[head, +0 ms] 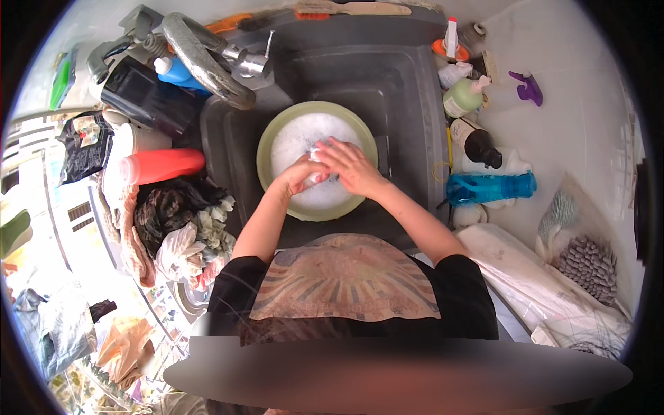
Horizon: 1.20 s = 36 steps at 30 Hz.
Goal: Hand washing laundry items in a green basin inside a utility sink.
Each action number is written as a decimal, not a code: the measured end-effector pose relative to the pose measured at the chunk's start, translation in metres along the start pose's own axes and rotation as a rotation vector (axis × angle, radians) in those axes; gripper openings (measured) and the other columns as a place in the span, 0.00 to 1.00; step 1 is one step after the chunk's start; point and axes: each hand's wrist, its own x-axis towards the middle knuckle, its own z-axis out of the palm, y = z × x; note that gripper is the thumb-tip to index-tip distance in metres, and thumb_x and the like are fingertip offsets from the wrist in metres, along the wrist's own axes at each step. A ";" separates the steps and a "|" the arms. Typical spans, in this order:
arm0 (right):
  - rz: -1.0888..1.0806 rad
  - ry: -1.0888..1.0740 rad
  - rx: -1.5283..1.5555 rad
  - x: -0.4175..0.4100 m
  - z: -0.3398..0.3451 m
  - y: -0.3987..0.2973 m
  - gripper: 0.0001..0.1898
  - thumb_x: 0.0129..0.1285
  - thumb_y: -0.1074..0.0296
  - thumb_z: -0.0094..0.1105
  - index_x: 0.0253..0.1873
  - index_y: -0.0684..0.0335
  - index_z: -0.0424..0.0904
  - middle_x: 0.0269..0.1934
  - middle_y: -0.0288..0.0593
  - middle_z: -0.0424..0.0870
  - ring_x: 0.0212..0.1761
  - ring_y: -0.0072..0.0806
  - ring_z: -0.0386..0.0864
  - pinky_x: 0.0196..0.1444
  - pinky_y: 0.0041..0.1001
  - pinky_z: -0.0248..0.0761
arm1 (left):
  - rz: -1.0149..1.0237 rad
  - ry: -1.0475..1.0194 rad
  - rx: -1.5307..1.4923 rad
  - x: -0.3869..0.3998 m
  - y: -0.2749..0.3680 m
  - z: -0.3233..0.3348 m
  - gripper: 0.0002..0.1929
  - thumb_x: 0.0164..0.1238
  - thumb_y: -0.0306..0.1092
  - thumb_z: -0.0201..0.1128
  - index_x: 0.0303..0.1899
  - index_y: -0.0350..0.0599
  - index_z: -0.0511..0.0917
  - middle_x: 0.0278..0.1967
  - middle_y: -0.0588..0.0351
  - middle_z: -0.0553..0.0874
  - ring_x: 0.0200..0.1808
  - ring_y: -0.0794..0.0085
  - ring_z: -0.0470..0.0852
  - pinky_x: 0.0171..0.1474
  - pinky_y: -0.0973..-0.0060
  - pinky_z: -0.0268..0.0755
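A round pale green basin (263, 150) stands in a dark grey sink (415, 140), holding water topped with white suds (295, 132). Over the suds my two hands meet. My left hand (303, 175) has curled fingers and reaches in from the left. Lying partly across its fingertips, my right hand (353, 167) has its fingers stretched out. Something white, foam or a bit of cloth, shows between them; which one I cannot tell. The fingers hide whatever is in the left palm.
A chrome faucet (207, 62) arches over the sink's left corner. Left are a red bottle (166, 166) and heaped clothes (171, 218). Along the right rim stand a green pump bottle (462, 98), a dark brown bottle (480, 145) and a blue bottle (487, 188). A wooden-handled brush (363, 8) lies behind.
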 end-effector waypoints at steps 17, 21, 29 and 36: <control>0.333 -0.743 -0.191 -0.059 0.079 0.024 0.13 0.52 0.63 0.58 0.38 0.64 0.83 0.29 0.55 0.85 0.34 0.47 0.85 0.35 0.43 0.76 | 0.320 0.237 1.693 0.023 -0.083 0.008 0.10 0.58 0.35 0.57 0.37 0.41 0.80 0.30 0.43 0.87 0.33 0.50 0.86 0.35 0.58 0.79; 0.755 -0.574 0.042 -0.072 0.090 0.000 0.15 0.51 0.63 0.60 0.40 0.67 0.82 0.32 0.59 0.84 0.35 0.53 0.83 0.37 0.42 0.76 | 0.565 0.030 1.882 0.018 -0.080 -0.003 0.06 0.57 0.34 0.57 0.32 0.49 0.80 0.23 0.52 0.86 0.27 0.58 0.87 0.30 0.60 0.78; 1.513 -0.675 1.222 -0.048 0.082 -0.018 0.10 0.46 0.77 0.62 0.26 0.57 0.68 0.16 0.29 0.61 0.12 0.19 0.54 0.15 0.24 0.45 | 0.934 -0.252 2.087 0.011 -0.031 -0.023 0.05 0.54 0.38 0.58 0.31 0.54 0.80 0.17 0.61 0.82 0.21 0.65 0.84 0.21 0.65 0.73; 1.204 -0.531 1.232 -0.024 0.077 -0.031 0.12 0.51 0.75 0.69 0.36 0.59 0.72 0.24 0.31 0.71 0.17 0.15 0.64 0.17 0.21 0.54 | 0.712 0.182 1.904 -0.046 -0.015 -0.017 0.13 0.57 0.36 0.59 0.45 0.54 0.81 0.19 0.56 0.82 0.23 0.60 0.84 0.26 0.63 0.75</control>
